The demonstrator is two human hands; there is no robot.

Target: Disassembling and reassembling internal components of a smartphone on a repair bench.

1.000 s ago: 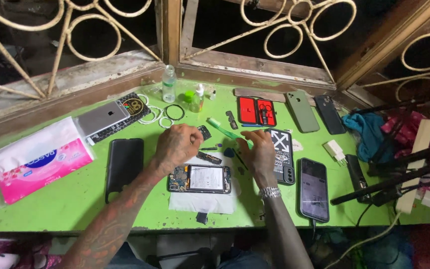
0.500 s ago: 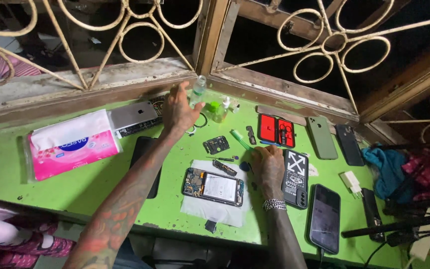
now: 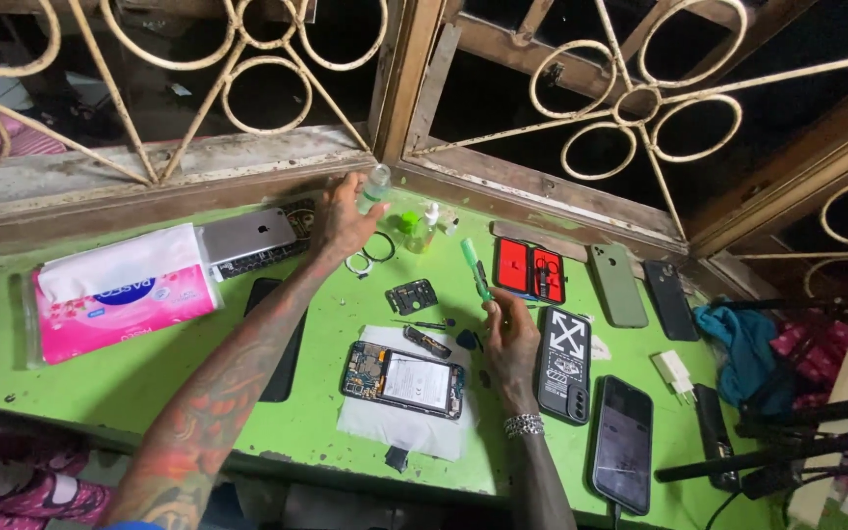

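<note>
Your left hand (image 3: 344,218) reaches to the far edge of the green table (image 3: 130,363), its fingers closed around a small clear bottle (image 3: 376,186) held upright just below the wooden window frame (image 3: 399,88); your right hand (image 3: 509,339) hovers near the middle of the table, fingers pinched on a green-handled screwdriver (image 3: 474,267) that points up and away from you; between your two arms, near you, lies an opened phone (image 3: 403,377) with its back off and battery showing, resting on a white paper sheet (image 3: 399,432); just beyond it lie a small dark circuit part (image 3: 411,295) and a few loose bits; close to your left hand sit some rings (image 3: 370,253) and small green-capped bottles (image 3: 414,228); to the left a silver phone (image 3: 247,236) lies face down, with a pink and white tissue pack (image 3: 120,294) further left, and a black phone (image 3: 277,344) is partly hidden under your left forearm; to the right of your right hand lies a black phone case with a white cross (image 3: 563,361), a red tool case (image 3: 530,270) beyond it, then a green phone (image 3: 616,285) and a dark phone (image 3: 669,299); nearer you on the right rests a black phone with a cable (image 3: 623,442), a white charger plug (image 3: 674,373), and a blue cloth (image 3: 743,344) at the far right.
</note>
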